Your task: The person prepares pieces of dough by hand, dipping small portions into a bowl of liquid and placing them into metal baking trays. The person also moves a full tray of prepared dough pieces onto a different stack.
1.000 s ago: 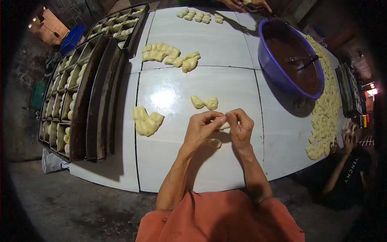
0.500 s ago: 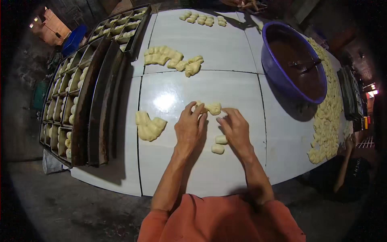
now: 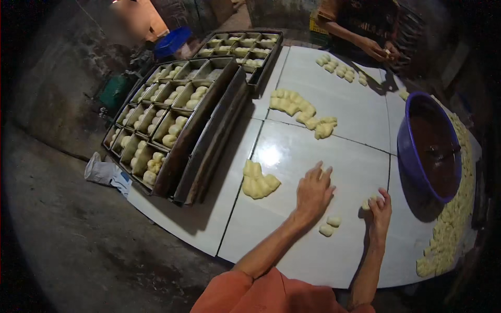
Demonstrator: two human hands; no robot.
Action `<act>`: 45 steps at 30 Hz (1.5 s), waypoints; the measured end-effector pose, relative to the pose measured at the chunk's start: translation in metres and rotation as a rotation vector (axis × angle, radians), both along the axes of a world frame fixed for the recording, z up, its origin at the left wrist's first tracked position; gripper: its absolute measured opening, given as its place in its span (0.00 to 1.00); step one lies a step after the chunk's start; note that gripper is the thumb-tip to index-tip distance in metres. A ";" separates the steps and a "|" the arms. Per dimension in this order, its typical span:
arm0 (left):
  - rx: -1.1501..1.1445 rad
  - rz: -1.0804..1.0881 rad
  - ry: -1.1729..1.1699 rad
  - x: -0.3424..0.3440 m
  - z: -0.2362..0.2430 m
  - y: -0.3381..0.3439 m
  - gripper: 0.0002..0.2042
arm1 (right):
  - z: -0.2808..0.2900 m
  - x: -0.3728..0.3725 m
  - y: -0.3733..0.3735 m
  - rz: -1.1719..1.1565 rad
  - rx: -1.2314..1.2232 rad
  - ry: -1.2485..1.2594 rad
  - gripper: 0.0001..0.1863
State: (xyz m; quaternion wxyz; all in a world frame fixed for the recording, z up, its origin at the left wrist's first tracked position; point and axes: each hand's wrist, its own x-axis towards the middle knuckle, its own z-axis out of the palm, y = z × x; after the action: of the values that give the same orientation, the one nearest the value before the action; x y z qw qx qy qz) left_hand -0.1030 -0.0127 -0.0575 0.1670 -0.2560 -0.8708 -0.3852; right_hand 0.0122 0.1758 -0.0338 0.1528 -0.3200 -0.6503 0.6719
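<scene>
Two hands low over the pale worktop (image 3: 360,146)! The left hand (image 3: 313,195) is palm down, fingers spread, a bit of pale dough showing at its fingertips; whether its grip has hold of that, I can't tell. To its right, the right hand (image 3: 381,211) curls its fingers against a dough piece (image 3: 366,204), small, pale yellow and rounded; whether the grip is closed on it, I can't say.

Between the hands, on the near side, sit two rolls (image 3: 334,221), short, smooth and blunt-ended, side by side. Left of the left hand lies a bent slab (image 3: 258,182), plump, soft-edged and creased into lobes. Farther off, a lumpy strip (image 3: 292,101); on the right, a purple tub (image 3: 404,151) of something brown.
</scene>
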 end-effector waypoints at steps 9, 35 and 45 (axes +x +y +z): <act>0.496 -0.534 -1.161 0.038 0.040 0.021 0.18 | 0.023 0.012 -0.041 -0.033 -0.120 0.063 0.14; 0.429 -0.640 -0.998 0.050 0.045 0.120 0.20 | 0.077 -0.039 0.254 0.083 0.692 -0.122 0.16; 0.285 -0.622 -1.108 0.043 0.043 0.111 0.20 | 0.065 -0.049 0.269 0.490 0.650 -0.338 0.14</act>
State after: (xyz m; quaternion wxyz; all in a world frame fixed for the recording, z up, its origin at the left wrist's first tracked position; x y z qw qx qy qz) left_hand -0.0598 0.0988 -0.0147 -0.3939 -0.2347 -0.6536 -0.6021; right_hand -0.0365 0.4446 0.0314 -0.0267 -0.1971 -0.9004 0.3870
